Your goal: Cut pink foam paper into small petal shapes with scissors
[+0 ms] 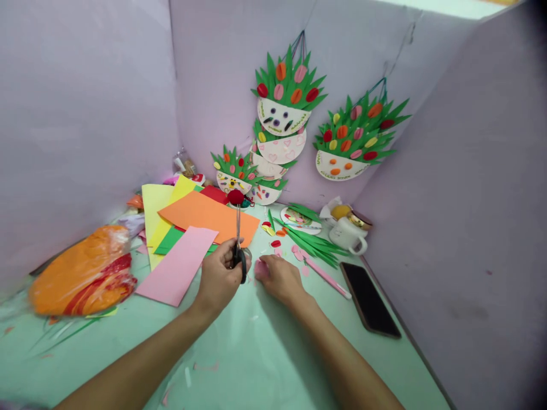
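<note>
Left hand [220, 274] is clamped around the black handles of the scissors [239, 253], blades closed and pointing away from the person, tips up near a red pompom [235, 197]. Right hand [280, 279] lies palm-down on the table [256, 353] just beside it, fingertips on a small pink scrap [260, 269]; can't tell if it's pinched or only pressed. The hands are close but not touching, with the scissor handles sitting in the gap. The scissors are near the table's middle, over the edge of the paper stack. In that stack, the pink sheet [177, 265] is nearest the left hand and touching it, the orange sheet [205, 216] is behind it, the yellow sheet [156, 210] is at the far left, and the green sheet [168, 240] is partly buried under the rest. Far left is an orange plastic bag [81, 273], blurred. Right of the hands, small paper ovals [276, 244] are scattered about, then a bundle of green strips [311, 242], with a pink pen [327, 278] lying at an angle next to them. A white mug [348, 234] stands behind the pen, and a phone [370, 299] lies screen-up near the right wall. A small paper plate [299, 219] sits behind the strips. Finished paper baskets are on the back wall: one cluster [284, 97] hanging in the centre, one [356, 139] to the right, and a smaller one [233, 171] leaning at table level.
</note>
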Available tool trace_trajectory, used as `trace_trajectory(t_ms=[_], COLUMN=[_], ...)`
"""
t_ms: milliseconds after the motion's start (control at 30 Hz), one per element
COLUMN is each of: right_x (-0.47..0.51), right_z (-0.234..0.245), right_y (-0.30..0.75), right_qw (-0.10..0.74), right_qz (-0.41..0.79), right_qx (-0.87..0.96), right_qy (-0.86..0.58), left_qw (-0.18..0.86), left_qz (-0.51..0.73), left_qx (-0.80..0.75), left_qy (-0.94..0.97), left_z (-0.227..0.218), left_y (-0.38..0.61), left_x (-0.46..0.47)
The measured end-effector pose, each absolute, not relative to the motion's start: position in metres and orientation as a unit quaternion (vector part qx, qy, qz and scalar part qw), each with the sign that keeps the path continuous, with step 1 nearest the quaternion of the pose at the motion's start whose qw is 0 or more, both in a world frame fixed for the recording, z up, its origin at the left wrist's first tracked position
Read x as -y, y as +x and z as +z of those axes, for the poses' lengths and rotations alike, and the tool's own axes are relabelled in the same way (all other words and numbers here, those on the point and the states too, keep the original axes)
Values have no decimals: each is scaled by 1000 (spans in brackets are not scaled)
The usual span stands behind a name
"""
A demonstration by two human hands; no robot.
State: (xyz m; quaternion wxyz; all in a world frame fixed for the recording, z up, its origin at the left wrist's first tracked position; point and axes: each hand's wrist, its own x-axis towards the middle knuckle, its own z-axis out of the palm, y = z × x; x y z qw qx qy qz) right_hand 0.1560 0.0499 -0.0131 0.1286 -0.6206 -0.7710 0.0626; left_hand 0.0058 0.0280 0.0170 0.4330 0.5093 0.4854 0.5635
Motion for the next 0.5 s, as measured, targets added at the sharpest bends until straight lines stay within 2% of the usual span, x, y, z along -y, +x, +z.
trace_trajectory(t_ms=[200, 400, 500], right_x=[-48, -38, -26], right_z=[-25, -25, -25], right_y=[144, 158, 167], right_qw=[169, 298, 378], right_qz=[112, 192, 306], right_qx=[752, 677, 616], right_qy=[-627, -646, -619], left_qw=[436, 464, 497], left_qz=[565, 545, 512], left_qx=[-477, -470, -467], left_qy=[513, 517, 522], left_z=[22, 18, 8], left_y=[6, 6, 10], left_x=[-24, -26, -29])
